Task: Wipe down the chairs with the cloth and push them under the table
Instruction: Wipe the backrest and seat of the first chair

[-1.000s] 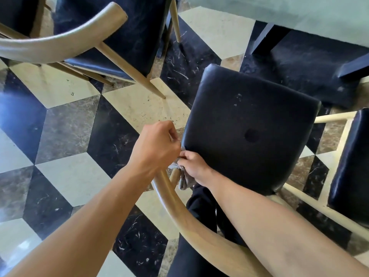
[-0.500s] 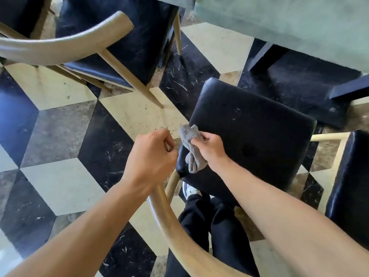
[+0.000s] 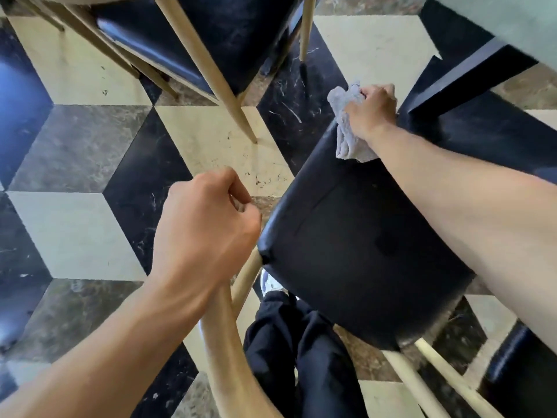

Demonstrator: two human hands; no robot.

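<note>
A chair with a black padded seat (image 3: 355,245) and a curved pale wooden backrest (image 3: 223,351) stands right below me. My left hand (image 3: 202,233) grips the end of that backrest, fingers curled round the wood. At the seat's far left corner my right hand (image 3: 372,108) holds a crumpled grey cloth (image 3: 346,131) against the black padding. The pale green table (image 3: 518,25) fills the top right, its dark leg (image 3: 464,82) just beyond my right hand.
A second black-seated wooden chair (image 3: 217,34) stands at the top left, its legs reaching toward the middle. A third black seat (image 3: 521,372) shows at the bottom right. My dark trouser legs (image 3: 301,357) stand behind the chair. The floor (image 3: 75,230) has cube-pattern tiles.
My right hand has carried the cloth from the seat's near left corner along the left edge to its far corner. My left hand has kept its grip on the backrest.
</note>
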